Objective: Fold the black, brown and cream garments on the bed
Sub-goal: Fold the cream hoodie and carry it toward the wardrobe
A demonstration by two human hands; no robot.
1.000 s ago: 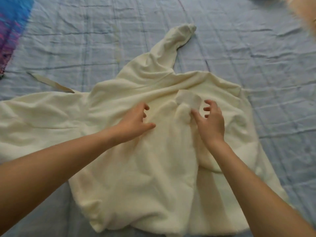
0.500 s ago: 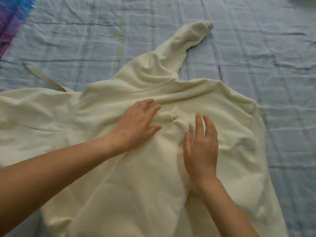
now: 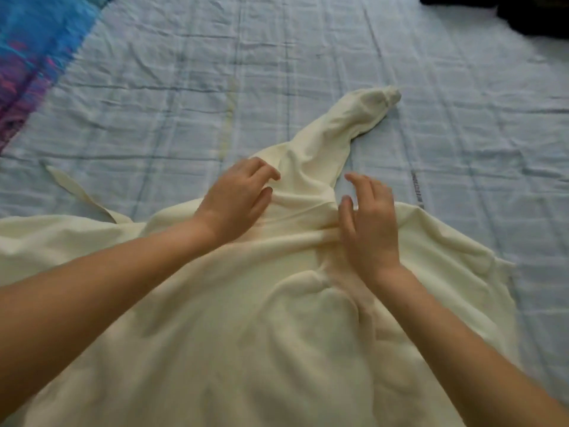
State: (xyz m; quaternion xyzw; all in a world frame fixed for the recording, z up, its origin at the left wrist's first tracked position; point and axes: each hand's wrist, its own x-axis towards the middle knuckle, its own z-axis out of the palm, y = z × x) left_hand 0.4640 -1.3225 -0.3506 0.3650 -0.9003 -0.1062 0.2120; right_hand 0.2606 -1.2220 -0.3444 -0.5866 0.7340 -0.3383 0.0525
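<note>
Atop the cream garment (image 3: 246,334), cropped below, left hand (image 3: 237,198) seemingly pinches a fold; right hand (image 3: 369,223) rests flat.

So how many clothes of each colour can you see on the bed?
Cream garment: 1
Black garment, only partly in view at the far edge: 1
Total: 2 garments

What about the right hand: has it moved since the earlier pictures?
Yes. The right hand has moved away from the person, up the cream garment, to the base of its sleeve.
</note>
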